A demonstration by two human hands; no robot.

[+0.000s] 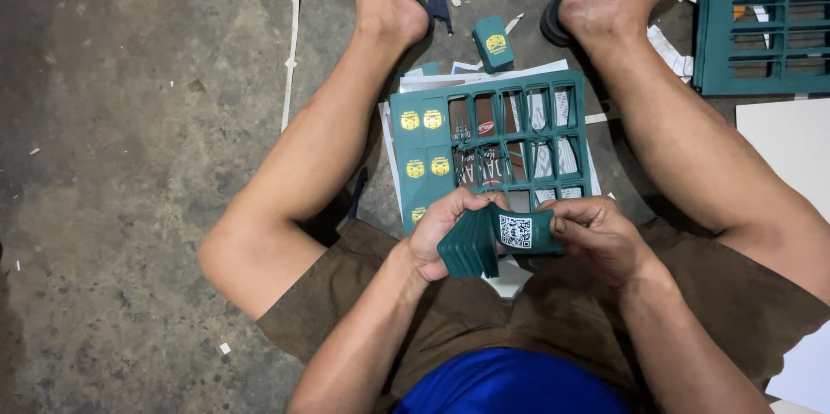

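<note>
- We look down at a stained, grey concrete floor (130, 163) scattered with small white paper scraps, where a person sits with bare legs spread apart.
- Between the legs lies a green die-cut sheet (488, 150), most of its windows punched out and a few tags with round yellow emblems left along its left edge; it rests on white papers (484, 75).
- We see the left hand (441, 232) curled around a stack of green tags (471, 245), thumb over the top edge and fingers wrapped underneath, so the stack fans out slightly from the palm.
- The right hand (596, 237) pinches one green tag (523, 231) between thumb and bent fingers; the tag carries a square white code patch and touches the front of the stack.
- Both hands are held close together, just above the near edge of the sheet and over the brown shorts (553, 310).
- A small bundle of green tags (493, 42) lies on the floor beyond the sheet, between the two feet.
- A second green punched-out sheet (765, 21) lies at the upper right, beside a pale board (791, 146).
- We cannot tell how many tags the stack holds.
</note>
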